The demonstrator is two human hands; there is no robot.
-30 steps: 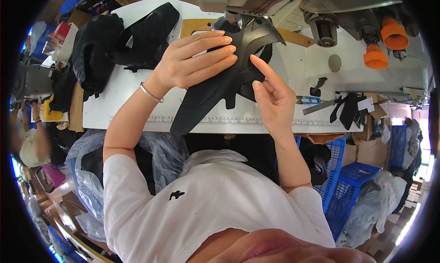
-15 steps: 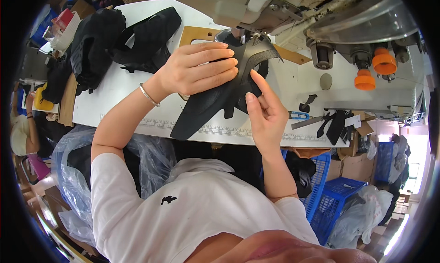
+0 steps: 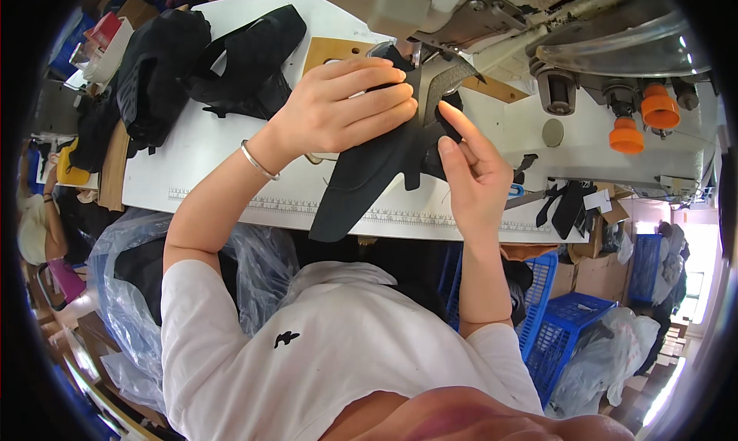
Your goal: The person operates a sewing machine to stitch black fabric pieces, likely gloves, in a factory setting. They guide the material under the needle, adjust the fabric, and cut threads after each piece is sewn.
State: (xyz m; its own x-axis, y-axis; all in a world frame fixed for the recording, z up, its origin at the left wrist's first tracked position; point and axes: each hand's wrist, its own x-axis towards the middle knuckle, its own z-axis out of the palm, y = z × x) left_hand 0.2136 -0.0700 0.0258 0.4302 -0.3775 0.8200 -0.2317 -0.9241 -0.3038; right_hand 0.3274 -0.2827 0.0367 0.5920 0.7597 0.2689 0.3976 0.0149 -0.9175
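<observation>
A black fabric piece with a long tapered flap lies under the head of a sewing machine, its flap end hanging over the table's near edge. My left hand is over its left part, fingers close together and curved onto the cloth, the thumb hidden. At the piece's right edge is my right hand, index finger and thumb bent against the cloth and the other fingers curled. Between my hands a dark grey textured strip curves up by the needle area, which is partly hidden.
Black fabric bundles lie on the white table at left. A ruler strip runs along its near edge. Orange knobs hang at right; blue crates stand below. Another person's arm shows at far left.
Both hands and the black fabric piece have shifted slightly to the right and a little away from me. The flap hangs more steeply, and the textured strip has turned upward.
</observation>
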